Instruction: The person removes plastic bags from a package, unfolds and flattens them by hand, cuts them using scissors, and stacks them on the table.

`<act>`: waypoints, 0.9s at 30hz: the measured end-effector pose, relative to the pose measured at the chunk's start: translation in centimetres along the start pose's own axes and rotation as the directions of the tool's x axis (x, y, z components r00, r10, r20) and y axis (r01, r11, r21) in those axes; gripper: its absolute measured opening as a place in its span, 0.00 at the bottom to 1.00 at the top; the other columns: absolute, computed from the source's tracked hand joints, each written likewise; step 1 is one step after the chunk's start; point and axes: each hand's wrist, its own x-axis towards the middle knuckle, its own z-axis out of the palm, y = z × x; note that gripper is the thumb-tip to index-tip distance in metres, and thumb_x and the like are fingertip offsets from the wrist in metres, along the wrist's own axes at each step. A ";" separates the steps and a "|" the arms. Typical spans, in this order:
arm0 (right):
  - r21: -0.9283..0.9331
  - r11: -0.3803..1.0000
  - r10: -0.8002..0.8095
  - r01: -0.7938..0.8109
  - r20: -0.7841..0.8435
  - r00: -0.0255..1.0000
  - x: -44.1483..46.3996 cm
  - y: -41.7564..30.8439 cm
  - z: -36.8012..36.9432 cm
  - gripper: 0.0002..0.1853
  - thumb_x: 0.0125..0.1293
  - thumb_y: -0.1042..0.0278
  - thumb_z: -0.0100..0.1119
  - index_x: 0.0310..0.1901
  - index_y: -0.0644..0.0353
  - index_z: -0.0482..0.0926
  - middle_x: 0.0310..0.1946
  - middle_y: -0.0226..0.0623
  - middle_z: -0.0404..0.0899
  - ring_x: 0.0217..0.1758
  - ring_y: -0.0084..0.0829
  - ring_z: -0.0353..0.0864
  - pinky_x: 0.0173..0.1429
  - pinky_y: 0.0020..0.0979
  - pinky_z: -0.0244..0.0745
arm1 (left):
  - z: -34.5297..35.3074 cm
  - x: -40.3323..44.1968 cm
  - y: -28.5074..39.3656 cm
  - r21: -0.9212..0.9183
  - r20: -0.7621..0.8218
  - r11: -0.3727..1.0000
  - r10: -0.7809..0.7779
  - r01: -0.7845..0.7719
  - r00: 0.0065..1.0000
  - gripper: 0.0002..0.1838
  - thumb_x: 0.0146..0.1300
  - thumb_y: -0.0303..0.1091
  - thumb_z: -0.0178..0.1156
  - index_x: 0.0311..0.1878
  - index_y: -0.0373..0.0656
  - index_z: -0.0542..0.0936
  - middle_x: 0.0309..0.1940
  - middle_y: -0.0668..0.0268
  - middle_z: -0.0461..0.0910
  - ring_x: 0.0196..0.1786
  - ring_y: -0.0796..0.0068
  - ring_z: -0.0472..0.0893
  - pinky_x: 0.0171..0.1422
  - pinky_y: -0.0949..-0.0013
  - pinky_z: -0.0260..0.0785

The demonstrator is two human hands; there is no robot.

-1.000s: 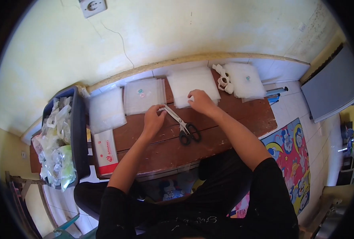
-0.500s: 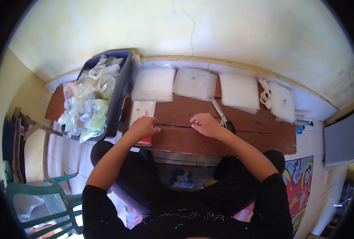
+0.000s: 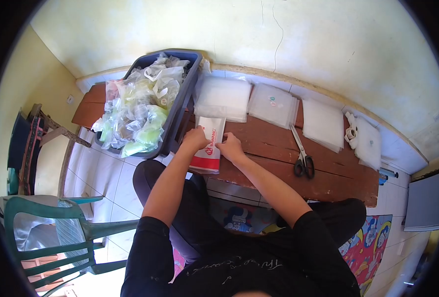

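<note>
A flat stack of red-and-white printed plastic bags lies near the front edge of the brown wooden table; the word "BAWANG" shows on it. My left hand rests over the stack's left side, fingers curled and thumb toward the middle. At the right edge, my right hand has its fingers bent and its thumb against the print. Both hands appear closed on the stack's sides; some fingertips are hidden. Scissors with black handles lie to the right, blades slightly apart, touched by neither hand.
A dark blue tub full of crumpled plastic bags stands at the left. Stacks of clear plastic sheets line the wall side. A whitish roll sits beside the rightmost stack. A green chair is at lower left.
My view has turned left. My right hand has moved left from near the scissors to the printed stack's right edge. My left hand stays at the stack.
</note>
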 end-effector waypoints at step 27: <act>-0.106 0.809 -0.587 0.577 -0.111 0.802 -6.2 -4.4 -25.7 0.28 0.67 0.73 0.61 0.67 0.56 0.65 0.57 0.36 0.74 0.57 0.29 0.76 0.59 0.28 0.74 | -1.3 -6.0 10.5 -0.927 -0.209 0.229 0.338 -0.295 0.918 0.13 0.68 0.30 0.61 0.54 0.37 0.79 0.39 0.67 0.85 0.40 0.82 0.81 0.44 0.76 0.75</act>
